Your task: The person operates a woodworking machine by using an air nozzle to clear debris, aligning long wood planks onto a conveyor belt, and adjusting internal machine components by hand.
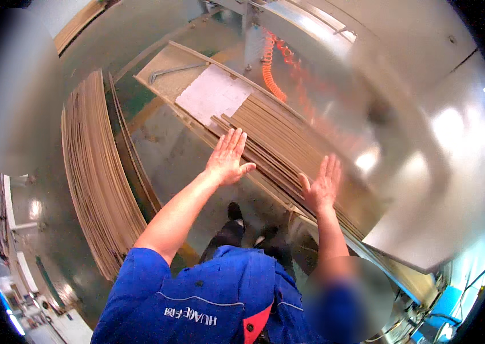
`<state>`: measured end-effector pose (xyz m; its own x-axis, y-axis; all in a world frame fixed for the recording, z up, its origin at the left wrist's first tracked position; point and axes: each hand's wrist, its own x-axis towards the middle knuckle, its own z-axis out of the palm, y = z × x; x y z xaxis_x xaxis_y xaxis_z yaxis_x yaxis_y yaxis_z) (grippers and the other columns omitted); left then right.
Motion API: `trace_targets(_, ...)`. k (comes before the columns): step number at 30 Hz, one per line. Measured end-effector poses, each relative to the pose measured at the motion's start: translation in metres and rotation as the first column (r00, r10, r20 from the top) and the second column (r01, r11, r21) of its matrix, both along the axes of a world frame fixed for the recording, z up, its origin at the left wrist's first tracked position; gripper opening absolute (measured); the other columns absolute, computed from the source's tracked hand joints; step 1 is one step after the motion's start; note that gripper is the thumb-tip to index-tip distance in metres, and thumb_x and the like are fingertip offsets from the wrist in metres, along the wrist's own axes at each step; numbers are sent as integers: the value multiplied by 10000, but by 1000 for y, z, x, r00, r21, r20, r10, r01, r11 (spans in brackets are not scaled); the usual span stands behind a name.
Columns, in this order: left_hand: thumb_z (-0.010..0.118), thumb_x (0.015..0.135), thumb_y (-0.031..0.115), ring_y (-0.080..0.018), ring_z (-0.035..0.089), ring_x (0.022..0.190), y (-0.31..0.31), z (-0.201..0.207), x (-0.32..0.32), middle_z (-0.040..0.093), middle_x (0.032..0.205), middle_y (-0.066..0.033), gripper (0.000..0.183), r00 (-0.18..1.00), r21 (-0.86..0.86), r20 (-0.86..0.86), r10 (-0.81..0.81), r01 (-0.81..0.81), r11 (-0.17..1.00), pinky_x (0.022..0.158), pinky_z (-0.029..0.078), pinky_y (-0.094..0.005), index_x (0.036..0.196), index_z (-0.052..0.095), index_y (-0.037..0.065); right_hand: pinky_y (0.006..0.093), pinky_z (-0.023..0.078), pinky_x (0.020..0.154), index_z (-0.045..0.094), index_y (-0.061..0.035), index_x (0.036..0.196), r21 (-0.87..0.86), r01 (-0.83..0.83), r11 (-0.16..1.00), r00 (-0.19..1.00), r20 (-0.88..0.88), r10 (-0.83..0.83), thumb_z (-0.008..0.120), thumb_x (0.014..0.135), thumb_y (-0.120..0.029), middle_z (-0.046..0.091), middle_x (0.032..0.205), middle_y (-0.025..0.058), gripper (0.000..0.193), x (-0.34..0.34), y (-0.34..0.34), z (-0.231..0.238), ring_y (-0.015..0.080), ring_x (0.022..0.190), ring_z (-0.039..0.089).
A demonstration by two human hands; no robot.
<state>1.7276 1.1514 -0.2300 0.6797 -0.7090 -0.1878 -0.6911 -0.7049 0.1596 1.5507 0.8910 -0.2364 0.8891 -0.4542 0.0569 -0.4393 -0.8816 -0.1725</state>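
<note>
Long, thin brown strips (288,135) lie side by side along a narrow worktable (182,57) that runs diagonally in front of me. My left hand (225,161) is spread flat over the near edge of the strips, palm down, fingers straight and holding nothing. Further right, my right hand (321,188) is also open, fingers stretched out and thumb apart, over the same strips. Whether either palm touches the strips I cannot tell. A few near strips stick out past the others by my left fingertips. Beyond the strips' far left end lies a pale sheet (213,92).
A tall stack of long brown boards (96,172) stands to my left, with a few thin boards (130,143) beside it. An orange coiled hose (268,69) hangs behind the table. A bent metal rod (176,71) lies at the table's far end. A white panel (414,235) covers the right end.
</note>
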Motion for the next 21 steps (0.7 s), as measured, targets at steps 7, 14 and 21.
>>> trace_targets(7, 318, 929, 729, -290, -55, 1526, -43, -2, 114, -56, 1649, -150, 1001, 989, 131, 63, -135, 126, 983, 1232, -20, -429, 1568, -36, 44, 446, 38, 1233, 111, 25, 1550, 47, -31, 998, 999, -21, 32, 488, 909, -659, 69, 1632, 208, 1010, 95, -4, -15, 340, 1519, 33)
trace_targets(14, 370, 906, 738, -281, -24, 1527, -67, -29, 178, -8, 1652, -136, 1027, 911, 46, 120, -393, 391, 919, 1240, 18, -412, 1571, 13, 43, 455, -12, 1230, 57, 34, 1550, 79, 70, 994, 963, -267, -47, 482, 878, -711, 3, 1639, 200, 1090, 112, 8, -31, 344, 1519, -48)
trace_targets(21, 533, 856, 679, -336, 91, 1513, -74, -54, 213, 149, 1618, -191, 1058, 856, -137, -14, -517, 510, 849, 1240, 82, -445, 1551, 116, -2, 463, -9, 1231, 61, 22, 1554, 78, 58, 995, 961, -274, -35, 509, 851, -714, 21, 1640, 186, 1111, 123, 6, -41, 339, 1520, -32)
